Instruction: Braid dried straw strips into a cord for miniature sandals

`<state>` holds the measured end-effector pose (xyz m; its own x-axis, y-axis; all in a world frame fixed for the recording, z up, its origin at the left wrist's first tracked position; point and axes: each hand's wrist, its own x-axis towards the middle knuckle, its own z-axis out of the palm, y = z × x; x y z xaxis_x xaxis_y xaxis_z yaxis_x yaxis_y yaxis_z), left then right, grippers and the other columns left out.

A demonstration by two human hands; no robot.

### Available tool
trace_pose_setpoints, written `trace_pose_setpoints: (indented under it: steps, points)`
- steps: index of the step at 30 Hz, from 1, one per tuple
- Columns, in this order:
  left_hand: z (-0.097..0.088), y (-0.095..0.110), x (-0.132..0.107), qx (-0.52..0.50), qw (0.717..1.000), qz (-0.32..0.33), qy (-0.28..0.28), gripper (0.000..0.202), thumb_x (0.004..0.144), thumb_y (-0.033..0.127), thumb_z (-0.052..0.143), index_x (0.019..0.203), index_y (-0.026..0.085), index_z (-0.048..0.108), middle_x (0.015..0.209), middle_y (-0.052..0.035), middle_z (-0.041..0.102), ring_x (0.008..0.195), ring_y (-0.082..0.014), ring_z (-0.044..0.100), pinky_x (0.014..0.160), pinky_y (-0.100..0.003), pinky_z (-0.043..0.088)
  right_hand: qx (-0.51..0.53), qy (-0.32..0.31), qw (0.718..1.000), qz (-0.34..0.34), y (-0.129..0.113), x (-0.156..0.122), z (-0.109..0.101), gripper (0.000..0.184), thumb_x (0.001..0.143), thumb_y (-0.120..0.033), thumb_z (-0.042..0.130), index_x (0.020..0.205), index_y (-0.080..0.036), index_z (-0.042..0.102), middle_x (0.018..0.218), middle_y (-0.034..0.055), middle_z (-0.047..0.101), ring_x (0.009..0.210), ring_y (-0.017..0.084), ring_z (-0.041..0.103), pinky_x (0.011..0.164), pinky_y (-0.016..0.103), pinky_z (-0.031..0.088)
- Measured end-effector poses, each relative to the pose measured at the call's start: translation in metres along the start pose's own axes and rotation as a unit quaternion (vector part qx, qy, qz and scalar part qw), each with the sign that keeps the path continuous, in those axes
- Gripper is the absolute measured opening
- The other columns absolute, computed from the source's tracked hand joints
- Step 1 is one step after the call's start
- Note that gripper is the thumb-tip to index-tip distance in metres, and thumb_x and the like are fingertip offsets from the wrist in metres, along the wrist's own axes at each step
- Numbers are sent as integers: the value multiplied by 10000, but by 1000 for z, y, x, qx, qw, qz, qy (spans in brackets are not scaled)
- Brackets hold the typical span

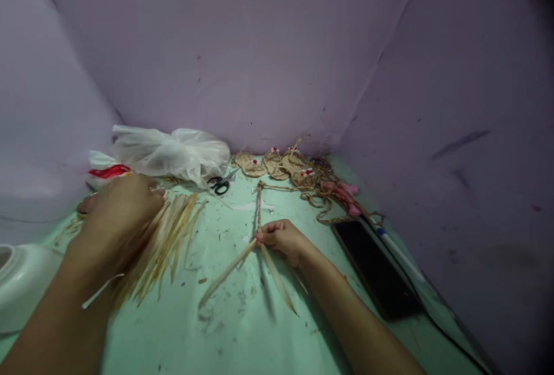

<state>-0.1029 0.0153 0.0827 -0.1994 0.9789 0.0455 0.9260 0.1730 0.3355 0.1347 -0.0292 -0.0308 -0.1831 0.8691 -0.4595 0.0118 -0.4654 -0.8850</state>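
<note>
My right hand (pixel 279 237) pinches the lower end of a thin braid (pixel 259 205) of dried plant fibre at the middle of the table. Loose strands (pixel 277 280) fan out below the fingertips toward me. My left hand (pixel 125 205), smeared by motion, is over the upper end of a bundle of dry, straw-coloured fibre strips (pixel 167 242). Its fingers look bent, but whether they grip any strips cannot be made out. From the top of the braid, a cord runs right toward a pile of braided cord (pixel 320 199).
Against the back wall lie a white plastic bag (pixel 173 153), black-handled scissors (pixel 221 183) and several woven fibre pieces with red beads (pixel 298 168). A pink tool (pixel 344 193), a black phone (pixel 376 268) and a cable are on the right. A white container (pixel 30 282) stands at left.
</note>
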Motion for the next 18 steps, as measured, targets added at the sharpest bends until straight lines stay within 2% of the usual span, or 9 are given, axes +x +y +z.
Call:
trace_pose_setpoints:
  steps: [1,2,3,5,8,11,13,15,18]
  points:
    - [5,5,-3,-17,1000,13,18,287,665,253,515,891,109,616,600,-23,573,598,-142,489,566,-222,341,-1,-4,1000,-1,0,0,0,135,570,-228,606,513,-116,558,352,-65,387,345,28,219,402,212,107]
    - [13,13,-9,-70,997,17,1,330,686,261,500,964,112,596,569,-9,563,546,-121,478,543,-212,344,-2,-7,1000,-3,0,0,0,141,569,-235,610,515,-115,560,349,-68,380,344,28,212,402,213,101]
    - [25,23,-16,-139,987,25,-72,372,705,280,485,1029,119,569,511,11,537,469,-101,453,498,-201,337,-3,-11,1000,-4,0,-1,0,147,570,-243,612,520,-114,562,342,-71,367,342,28,203,403,215,94]
    - [54,45,-32,-225,943,15,-246,423,704,281,481,1086,105,531,398,40,470,350,-92,396,414,-196,305,-1,-18,1000,-6,-1,-2,-1,150,568,-251,613,528,-114,567,332,-76,351,340,29,194,402,215,89]
    - [91,66,-49,-271,881,15,-387,305,663,225,473,893,69,598,330,45,417,291,-80,347,347,-185,260,16,-35,999,-14,-1,-2,-3,119,544,-220,606,519,-112,563,363,-60,407,356,30,250,403,201,135]
    - [110,67,-53,-335,835,26,-436,173,618,238,493,641,91,580,379,24,456,298,-57,347,325,-175,244,27,-72,997,-26,1,-1,-5,101,524,-204,596,519,-108,566,425,-31,482,390,39,329,418,189,201]
    - [115,63,-52,-359,820,19,-446,147,591,245,510,570,104,546,416,14,480,305,-50,352,317,-173,233,17,-85,995,-40,3,2,-7,98,522,-201,591,541,-106,575,468,-18,513,415,44,358,430,186,225]
    - [118,61,-50,-344,827,5,-444,140,588,243,499,529,119,521,390,23,451,291,-52,330,313,-179,215,-31,-75,995,-58,5,4,-8,88,530,-189,579,553,-104,585,485,-14,519,425,46,358,436,186,232]
    - [123,63,-51,-278,865,-6,-417,162,597,221,446,453,149,460,306,47,339,272,-62,267,325,-197,182,-202,3,975,-94,5,4,-7,100,560,-183,562,551,-100,616,459,-10,507,427,54,357,438,195,230]
